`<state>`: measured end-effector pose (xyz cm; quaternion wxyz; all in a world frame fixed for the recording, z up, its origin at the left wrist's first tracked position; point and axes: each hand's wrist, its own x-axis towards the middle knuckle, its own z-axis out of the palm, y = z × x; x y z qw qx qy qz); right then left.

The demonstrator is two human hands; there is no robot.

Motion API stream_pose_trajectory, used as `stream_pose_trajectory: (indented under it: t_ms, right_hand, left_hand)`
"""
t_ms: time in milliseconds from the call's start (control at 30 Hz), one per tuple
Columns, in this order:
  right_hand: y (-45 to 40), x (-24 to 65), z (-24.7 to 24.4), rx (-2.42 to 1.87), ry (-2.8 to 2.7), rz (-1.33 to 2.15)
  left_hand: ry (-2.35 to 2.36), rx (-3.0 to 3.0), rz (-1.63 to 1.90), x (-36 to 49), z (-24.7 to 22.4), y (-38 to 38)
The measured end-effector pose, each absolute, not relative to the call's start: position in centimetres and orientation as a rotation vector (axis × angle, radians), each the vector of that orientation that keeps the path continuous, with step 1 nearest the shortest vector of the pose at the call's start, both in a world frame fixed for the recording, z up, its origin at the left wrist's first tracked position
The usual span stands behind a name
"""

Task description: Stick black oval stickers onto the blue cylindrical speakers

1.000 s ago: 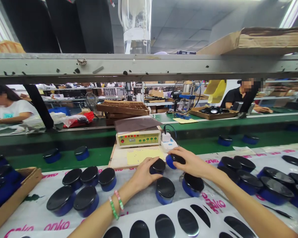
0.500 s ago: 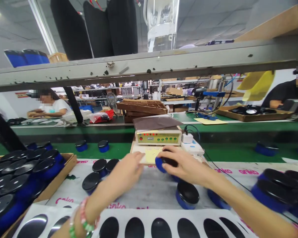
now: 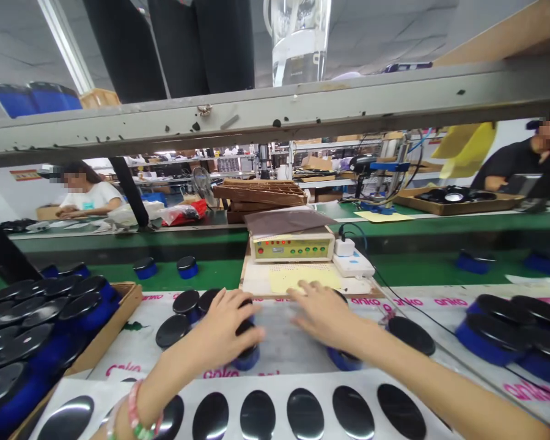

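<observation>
My left hand [image 3: 224,327], with a beaded bracelet [image 3: 140,415] on its wrist, reaches over blue cups with black tops. Its fingers are spread, and one such cup [image 3: 246,357] sits just under its thumb. My right hand [image 3: 323,311] is spread and slightly blurred, above the printed sheet [image 3: 284,342], with another blue cup [image 3: 346,359] partly hidden beneath it. Nothing shows in its fingers. In front lies a white sheet with black ovals [image 3: 305,414]. Beyond my hands stands a control box [image 3: 293,247] with red lights and green buttons.
A cardboard tray [image 3: 114,318] full of blue cups is at the left. More cups [image 3: 490,336] stand at the right. A shelf beam [image 3: 256,110] crosses above. A cable [image 3: 412,305] runs rightward from a power strip [image 3: 352,264]. Two people sit across the bench.
My right hand has let go of the blue cup it held and opened. My left hand has moved down, nearer the cups. The sheet of ovals has shifted slightly in view.
</observation>
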<state>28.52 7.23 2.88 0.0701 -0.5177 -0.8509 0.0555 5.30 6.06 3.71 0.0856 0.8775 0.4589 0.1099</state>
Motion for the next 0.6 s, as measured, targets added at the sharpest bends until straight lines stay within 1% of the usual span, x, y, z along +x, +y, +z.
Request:
stream_pose_trajectory:
  t_ms: [67, 133, 200, 333, 433, 500, 600]
  right_hand:
    - [8.1, 31.9, 2.6, -1.720, -2.500, 0.140]
    - [8.7, 34.8, 2.2, -1.779, -2.489, 0.156]
    - [8.8, 37.1, 1.8, -1.813, -2.472, 0.146]
    - [7.7, 39.2, 1.9, -1.841, -2.442, 0.132]
    - [5.3, 39.7, 3.0, -1.818, -2.397, 0.096]
    - [2.6, 39.9, 4.1, -1.744, -2.380, 0.232]
    - [-2.2, 40.2, 5.1, -1.626, -2.403, 0.801]
  left_hand:
    - [1.358, 2.651, 0.098, 6.1, 3.1, 5.5]
    - [1.399, 2.672, -0.032, 7.3, 2.8, 5.2]
    - [1.379, 2.708, -0.011, 8.8, 2.8, 4.9]
    - [1.118, 2.708, 0.061, 12.3, 3.1, 3.3]
    - [0.921, 2.748, 0.096, 14.1, 1.3, 1.6]
    - [0.729, 2.861, 0.127, 14.4, -0.9, 0.8]
    - [0.458, 3.059, 0.151, 13.3, -4.3, 0.4]
